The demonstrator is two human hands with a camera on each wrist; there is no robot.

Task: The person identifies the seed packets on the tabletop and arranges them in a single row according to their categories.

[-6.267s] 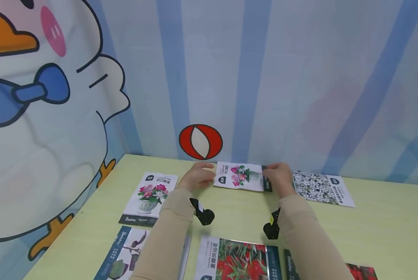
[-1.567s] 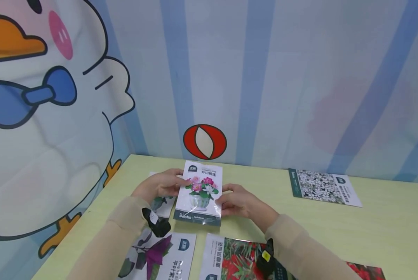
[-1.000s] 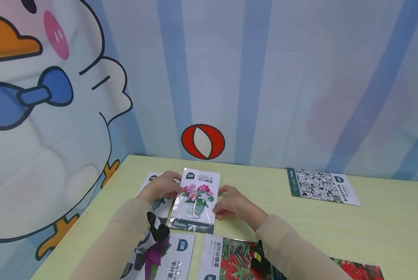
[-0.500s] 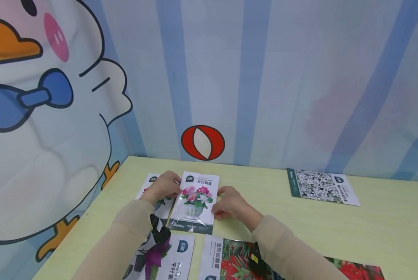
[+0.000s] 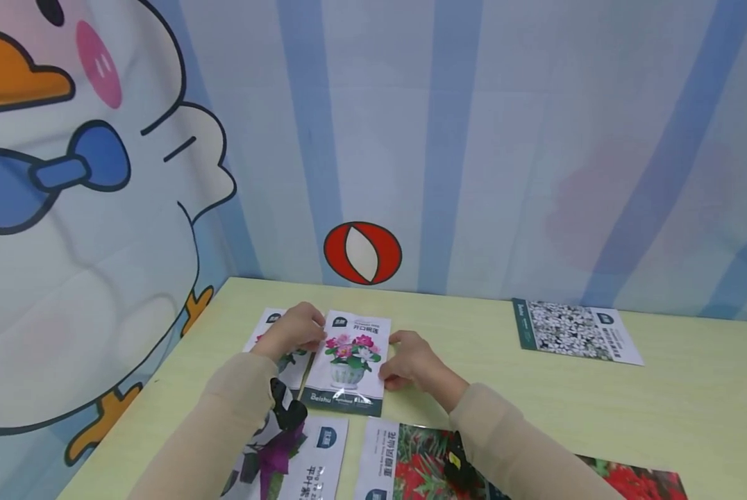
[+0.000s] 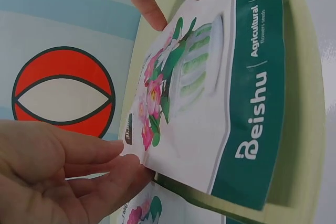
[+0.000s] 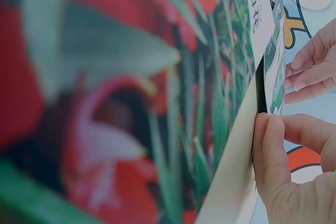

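A white seed packet (image 5: 346, 364) with a picture of pink flowers in a striped bowl and a dark green "Beishu" band lies on the table near its left side. At its left edge, my left hand (image 5: 295, 330) pinches the packet between thumb and fingers, as the left wrist view shows closely. My right hand (image 5: 418, 362) pinches the opposite edge; in the right wrist view its thumb and fingers (image 7: 273, 150) meet at the rim. Partly under my left hand lies a similar flower packet (image 5: 294, 368), side by side with the held one.
Nearer me lie a purple-leaf packet (image 5: 323, 444) and a red-flower packet (image 5: 382, 451), partly behind my sleeves. Another red packet (image 5: 645, 480) sits at the front right. A white-flower packet (image 5: 570, 332) rests by the back edge. A printed cloth backdrop (image 5: 380, 139) rises behind the pale yellow table (image 5: 692, 396).
Earlier the packet lay sideways at the back; both hands turned it upright and brought it left, beside the similar packet. Over the last second it settled flat, shifting slightly toward me.
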